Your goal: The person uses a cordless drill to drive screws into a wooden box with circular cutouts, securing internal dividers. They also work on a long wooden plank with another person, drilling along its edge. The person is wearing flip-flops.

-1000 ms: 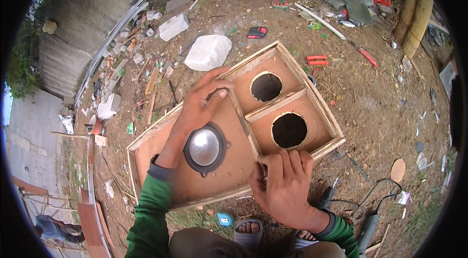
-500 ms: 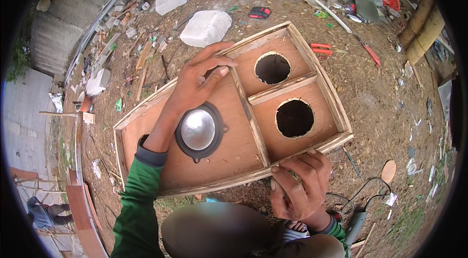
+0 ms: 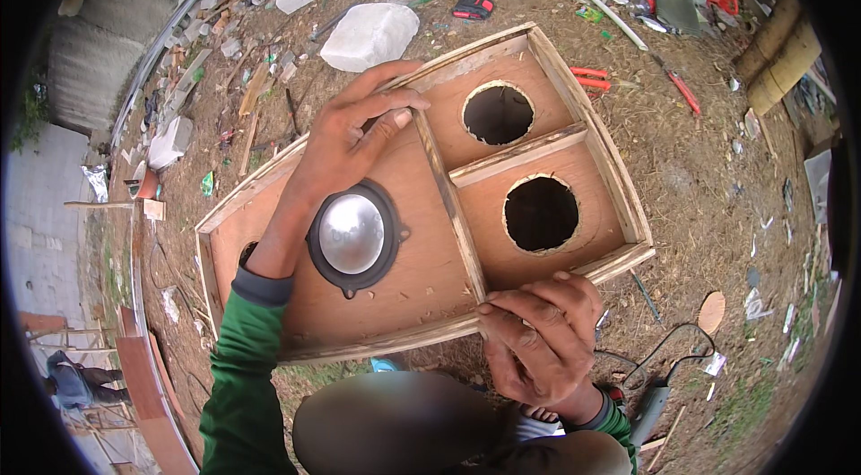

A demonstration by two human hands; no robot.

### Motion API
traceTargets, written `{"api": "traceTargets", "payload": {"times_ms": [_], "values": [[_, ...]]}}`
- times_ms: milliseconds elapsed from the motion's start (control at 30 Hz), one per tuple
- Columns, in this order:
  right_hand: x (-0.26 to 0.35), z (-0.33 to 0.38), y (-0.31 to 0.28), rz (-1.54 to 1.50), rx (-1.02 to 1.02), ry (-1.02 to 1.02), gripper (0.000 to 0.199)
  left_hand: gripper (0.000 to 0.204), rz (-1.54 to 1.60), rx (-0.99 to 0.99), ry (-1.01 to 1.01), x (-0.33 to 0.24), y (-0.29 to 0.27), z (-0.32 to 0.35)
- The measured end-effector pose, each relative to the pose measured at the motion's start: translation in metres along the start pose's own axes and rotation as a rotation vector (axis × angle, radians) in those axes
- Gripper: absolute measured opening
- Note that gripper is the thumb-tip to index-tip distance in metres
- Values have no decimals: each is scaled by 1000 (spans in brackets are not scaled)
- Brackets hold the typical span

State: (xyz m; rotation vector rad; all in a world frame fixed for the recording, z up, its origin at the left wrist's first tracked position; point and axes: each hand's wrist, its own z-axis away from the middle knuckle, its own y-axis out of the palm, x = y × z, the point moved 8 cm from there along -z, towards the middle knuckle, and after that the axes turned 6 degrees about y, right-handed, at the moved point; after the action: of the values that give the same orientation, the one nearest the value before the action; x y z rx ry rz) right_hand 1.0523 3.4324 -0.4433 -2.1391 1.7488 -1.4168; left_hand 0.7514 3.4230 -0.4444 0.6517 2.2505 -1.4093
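Plywood speaker box [image 3: 421, 251] lies on bare dirt before us. We press our left hand [image 3: 354, 139], fingers together, on its far rim by the divider [image 3: 448, 206]; our right hand [image 3: 538, 340] curls over the near edge. A round speaker [image 3: 352, 235] sits just beside our left wrist.

Outdoor carpentry yard on bare earth. A plywood speaker box [image 3: 538, 152] lies on the ground; red pliers [image 3: 589, 78] at 1 o'clock, white stone blocks [image 3: 368, 34] and scrap wood [image 3: 254, 107] at 11 o'clock, a corded power tool [image 3: 647, 408] at 5 o'clock.
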Motion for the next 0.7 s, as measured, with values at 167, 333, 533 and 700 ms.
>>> {"api": "traceTargets", "payload": {"times_ms": [167, 333, 533, 700], "values": [[5, -1, 3, 87, 20, -55, 24, 21, -5, -18, 11, 0, -1, 2], [8, -2, 6, 143, 58, -62, 23, 21, 36, -29, 0, 1, -3, 2], [9, -1, 5, 100, 26, -48, 28, 22, 70, -42, -9, 3, -4, 2], [11, -10, 1, 78, 53, 14, 24, 24, 87, -29, -7, 4, -3, 2]]}}
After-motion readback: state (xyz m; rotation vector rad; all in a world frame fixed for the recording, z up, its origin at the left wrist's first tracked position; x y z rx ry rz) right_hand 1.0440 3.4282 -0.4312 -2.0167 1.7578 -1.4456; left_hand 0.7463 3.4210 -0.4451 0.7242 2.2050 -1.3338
